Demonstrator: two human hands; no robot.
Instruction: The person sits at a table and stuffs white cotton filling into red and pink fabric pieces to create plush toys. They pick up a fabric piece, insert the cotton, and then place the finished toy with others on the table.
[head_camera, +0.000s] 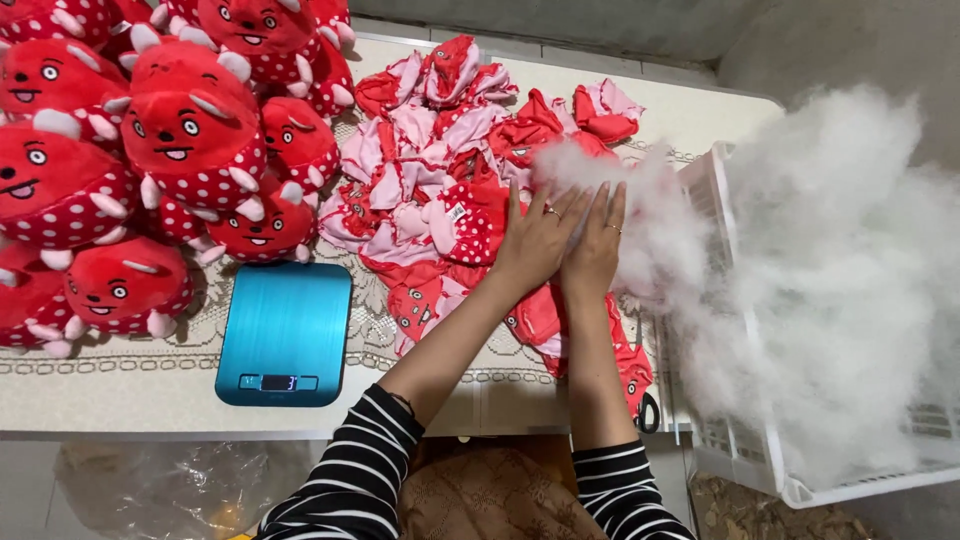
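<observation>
- Left hand (535, 240) and right hand (597, 245) side by side, fingers flat and extended, pressing on a wad of stuffing (610, 200); nothing clamped.
- Fingertips partly sunk in the fluff, so how far they grip is hard to tell.
- Stuffing wad lies on the pile of skins (450, 170), mid tabletop (130, 390).
- White crate (745, 450) at right, overflowing with more fluff (850, 270); its inside is hidden, bottom edge cut off.
- Black object under the skins near the crate, unclear.
- Stuffed toys (190, 130) at left, cropped by the frame.
- Blue scale (285, 330) in front of them, bare.
</observation>
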